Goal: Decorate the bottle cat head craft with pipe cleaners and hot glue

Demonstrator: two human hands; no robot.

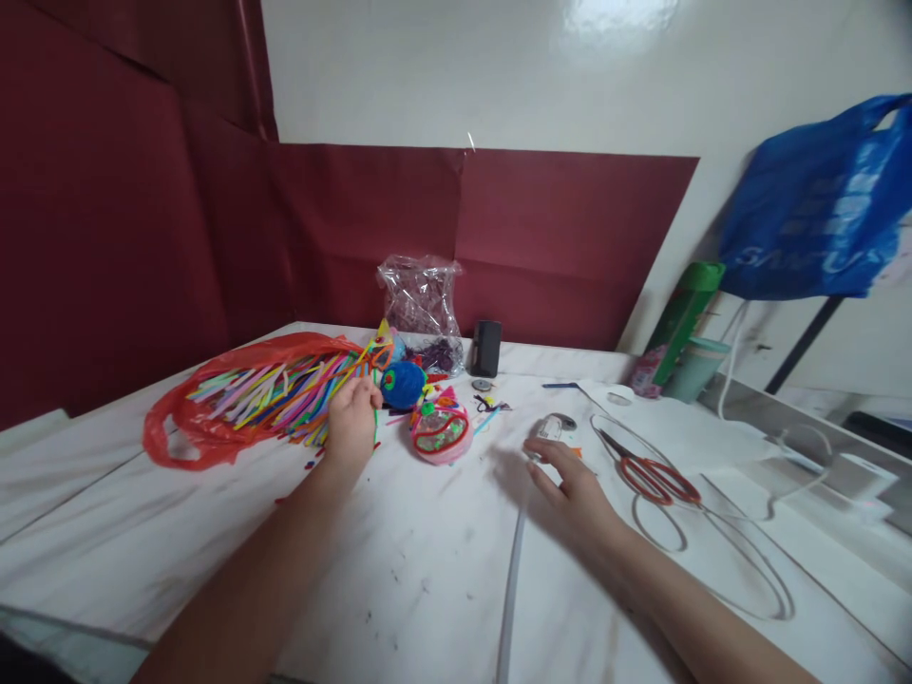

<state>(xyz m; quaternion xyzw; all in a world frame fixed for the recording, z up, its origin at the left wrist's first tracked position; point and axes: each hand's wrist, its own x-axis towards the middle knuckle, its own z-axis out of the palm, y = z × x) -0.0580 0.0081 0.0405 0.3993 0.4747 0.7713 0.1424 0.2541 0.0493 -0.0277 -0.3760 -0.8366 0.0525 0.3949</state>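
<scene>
Left hand (351, 420): closed; the fingers are curled into a fist over the near ends of the coloured craft stems (277, 389). A green stem is seen bent along the hand's 3 o'clock edge.
Coloured craft stems: laid as a loose bundle on the white table (427, 570), fanning from the left hand toward 9 o'clock. The far ends are enclosed in a red plastic bag (185, 432).
Right hand (570, 480): open, palm down, fingers spread and flat on the table; nothing is gripped.
Small white object (552, 427): located just beyond the right fingertips, at 11 o'clock of that hand; contact cannot be determined.
Red-handled scissors (652, 475): laid flat at 3 o'clock of the right hand, near it but apart, blades directed to 10 o'clock.
Grey wire loops (733, 560): spread on the table under and around the scissors.
Blue pompom (403, 385): placed at 2 o'clock of the left hand, just beside it.
Pink round craft piece (440, 429): placed between the two hands, at 3 o'clock of the left hand.
Clear bag of purple material (422, 304): stood upright at 12 o'clock of the pompom, against the maroon backdrop.
Black box (486, 349): stood at 3 o'clock of the clear bag.
Blue carrier bag (819, 204): hung at the 2 o'clock corner of the view.
</scene>
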